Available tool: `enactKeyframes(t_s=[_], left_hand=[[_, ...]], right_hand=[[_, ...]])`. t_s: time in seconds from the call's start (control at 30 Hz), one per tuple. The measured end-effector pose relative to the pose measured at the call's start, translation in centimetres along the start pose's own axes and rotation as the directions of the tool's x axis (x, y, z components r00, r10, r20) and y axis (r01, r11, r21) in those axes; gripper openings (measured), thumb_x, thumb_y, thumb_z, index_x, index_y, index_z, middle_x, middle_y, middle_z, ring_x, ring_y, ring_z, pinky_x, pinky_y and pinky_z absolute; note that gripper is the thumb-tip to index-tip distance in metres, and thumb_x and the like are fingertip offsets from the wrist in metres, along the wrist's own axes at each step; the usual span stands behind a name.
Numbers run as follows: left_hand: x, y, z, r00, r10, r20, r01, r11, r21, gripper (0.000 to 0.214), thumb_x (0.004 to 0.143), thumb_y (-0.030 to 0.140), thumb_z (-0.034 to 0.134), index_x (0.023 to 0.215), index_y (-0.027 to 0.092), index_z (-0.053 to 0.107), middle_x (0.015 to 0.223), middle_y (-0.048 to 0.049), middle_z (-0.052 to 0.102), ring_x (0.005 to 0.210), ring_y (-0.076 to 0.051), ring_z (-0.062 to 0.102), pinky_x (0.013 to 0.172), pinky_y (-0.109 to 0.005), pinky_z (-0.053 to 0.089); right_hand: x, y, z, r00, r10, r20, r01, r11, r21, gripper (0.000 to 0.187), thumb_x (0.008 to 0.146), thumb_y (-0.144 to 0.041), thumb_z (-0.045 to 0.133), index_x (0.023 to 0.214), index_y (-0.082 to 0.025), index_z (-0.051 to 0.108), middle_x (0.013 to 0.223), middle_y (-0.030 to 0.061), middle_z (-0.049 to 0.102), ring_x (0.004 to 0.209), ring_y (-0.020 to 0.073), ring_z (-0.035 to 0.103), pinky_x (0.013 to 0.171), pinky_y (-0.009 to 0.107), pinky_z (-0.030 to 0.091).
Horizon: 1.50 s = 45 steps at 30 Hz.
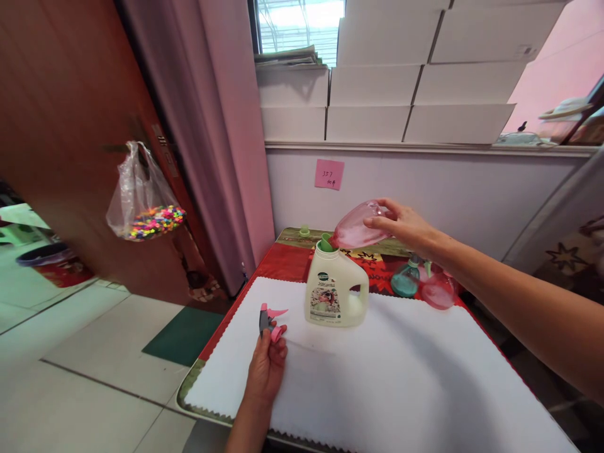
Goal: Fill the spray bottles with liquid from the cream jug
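Observation:
My right hand [401,223] grips a clear pink spray bottle [358,225] tipped on its side, its neck pointing left at the mouth of a cream detergent jug [330,292]. Red liquid shows at the bottle's neck, by the jug's green spout [325,241]. Upright on the white mat, the jug has a side handle and a printed label. In front and to the left, my left hand [268,358] is closed on a pink and grey trigger sprayer head [271,321], with its thin tube reaching right over the mat.
A teal spray bottle [404,281] and a pink spray bottle [438,290] stand behind my right forearm. A green cap [304,231] lies at the table's back edge. White boxes [372,85] are stacked on the ledge; a bag of colourful pieces [146,207] hangs from the door.

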<state>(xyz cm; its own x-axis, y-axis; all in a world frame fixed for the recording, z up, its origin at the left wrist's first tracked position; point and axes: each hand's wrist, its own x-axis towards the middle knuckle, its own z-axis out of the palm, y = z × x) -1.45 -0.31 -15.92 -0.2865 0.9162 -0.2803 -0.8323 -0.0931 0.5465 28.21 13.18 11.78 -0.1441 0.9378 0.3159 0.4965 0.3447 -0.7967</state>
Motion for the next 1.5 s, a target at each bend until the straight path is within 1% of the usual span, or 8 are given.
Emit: enactKeyframes(t_s=[0.13,0.3,0.53,0.73,0.93,1.13,1.37,1.5], left_hand=[[-0.1,0.0,0.1,1.000,-0.004,-0.015,0.004,1.000,0.002,0.012,0.090,0.024,0.067,0.100,0.017,0.067,0.097,-0.0092,0.073,0.057,-0.007,0.057,0.047,-0.016,0.048],[0.0,0.1,0.0,0.999,-0.010,-0.054,0.010,1.000,0.012,0.010,0.094,0.019,0.060,0.098,0.015,0.068,0.097,-0.0107,0.074,0.059,-0.008,0.062,0.049,-0.016,0.051],[0.0,0.2,-0.1,0.995,-0.019,-0.094,0.022,0.999,0.029,0.015,0.094,0.013,0.056,0.098,0.017,0.070,0.094,-0.0068,0.076,0.063,-0.007,0.067,0.060,-0.016,0.058],[-0.1,0.3,-0.2,0.999,-0.004,-0.053,0.006,0.999,0.054,0.024,0.086,-0.001,0.058,0.096,0.015,0.073,0.098,-0.0093,0.076,0.067,-0.009,0.069,0.064,-0.017,0.059],[0.0,0.2,-0.1,0.999,0.002,-0.032,0.000,0.999,0.051,0.025,0.088,0.001,0.057,0.094,0.017,0.075,0.097,-0.0091,0.076,0.067,-0.009,0.069,0.065,-0.018,0.059],[-0.1,0.2,-0.2,0.999,-0.025,-0.024,0.026,0.998,0.049,0.026,0.087,0.001,0.059,0.095,0.018,0.076,0.098,-0.0089,0.076,0.067,-0.009,0.069,0.064,-0.018,0.059],[0.2,0.2,-0.4,0.999,-0.026,-0.028,0.026,0.999,0.029,0.022,0.093,0.010,0.058,0.098,0.020,0.077,0.098,-0.0084,0.076,0.068,-0.010,0.069,0.064,-0.021,0.059],[0.2,0.1,-0.5,0.999,-0.028,-0.029,0.029,0.999,0.025,0.023,0.093,0.011,0.058,0.101,0.021,0.077,0.098,-0.0090,0.076,0.070,-0.011,0.070,0.066,-0.022,0.060]], right_hand=[[0.7,-0.8,-0.2,0.999,-0.011,0.035,0.012,1.000,-0.020,0.066,0.068,-0.059,0.079,0.124,-0.026,0.064,0.101,0.0083,0.072,0.089,0.0270,0.066,0.085,0.045,0.050],[1.4,-3.6,-0.4,0.999,-0.002,0.052,0.014,0.975,-0.223,0.068,0.068,-0.061,0.077,0.121,-0.021,0.063,0.107,0.0119,0.071,0.095,0.0305,0.066,0.084,0.044,0.050],[3.0,-8.0,-0.5,0.976,-0.064,0.206,0.159,0.859,-0.488,0.070,0.072,-0.064,0.069,0.126,-0.020,0.062,0.124,0.0147,0.068,0.104,0.0322,0.065,0.085,0.040,0.049],[3.8,-10.3,0.3,0.948,-0.075,0.310,0.255,0.762,-0.595,0.074,0.072,-0.067,0.068,0.128,-0.020,0.063,0.117,0.0125,0.070,0.101,0.0307,0.065,0.081,0.037,0.047],[3.9,-11.4,0.9,0.942,-0.072,0.328,0.284,0.690,-0.665,0.075,0.071,-0.070,0.067,0.126,-0.019,0.065,0.115,0.0135,0.070,0.098,0.0304,0.064,0.074,0.035,0.045],[4.0,-11.8,1.0,0.950,-0.053,0.309,0.257,0.694,-0.673,0.071,0.070,-0.068,0.069,0.122,-0.018,0.068,0.108,0.0129,0.071,0.089,0.0274,0.064,0.066,0.033,0.042],[4.2,-11.6,0.9,0.947,-0.062,0.316,0.267,0.700,-0.663,0.074,0.069,-0.071,0.068,0.121,-0.018,0.069,0.105,0.0133,0.071,0.088,0.0267,0.063,0.066,0.033,0.041],[4.0,-11.6,0.8,0.950,-0.053,0.308,0.255,0.703,-0.663,0.072,0.069,-0.071,0.068,0.119,-0.019,0.069,0.102,0.0121,0.071,0.086,0.0266,0.064,0.065,0.032,0.041]])
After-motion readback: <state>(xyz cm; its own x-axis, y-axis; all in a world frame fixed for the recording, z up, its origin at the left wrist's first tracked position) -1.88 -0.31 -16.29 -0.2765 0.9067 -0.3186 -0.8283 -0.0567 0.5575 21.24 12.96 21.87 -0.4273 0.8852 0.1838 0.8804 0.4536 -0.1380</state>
